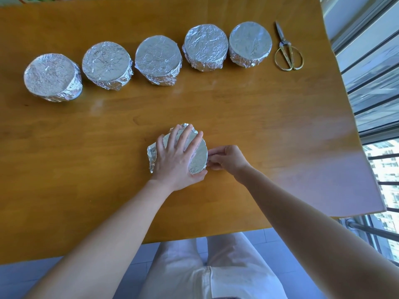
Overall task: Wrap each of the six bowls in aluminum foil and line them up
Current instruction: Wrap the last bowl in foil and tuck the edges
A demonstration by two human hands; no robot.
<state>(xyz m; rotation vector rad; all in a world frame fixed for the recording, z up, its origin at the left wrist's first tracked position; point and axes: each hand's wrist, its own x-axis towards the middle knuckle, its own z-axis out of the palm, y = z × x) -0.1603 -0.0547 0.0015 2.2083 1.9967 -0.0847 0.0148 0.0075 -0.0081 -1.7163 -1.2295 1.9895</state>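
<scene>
L hand [177, 157] flat, fingers spread, pressing foil-covered bowl [199, 157] on table [259, 126]. R hand [226, 157] pinching foil at bowl's side. Five wrapped bowls [158, 59] in row behind; scissors [288, 51] beside.

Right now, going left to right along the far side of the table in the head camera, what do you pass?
Five foil-wrapped bowls in a row: first bowl → second bowl → third bowl → fourth bowl → fifth bowl → scissors.
</scene>
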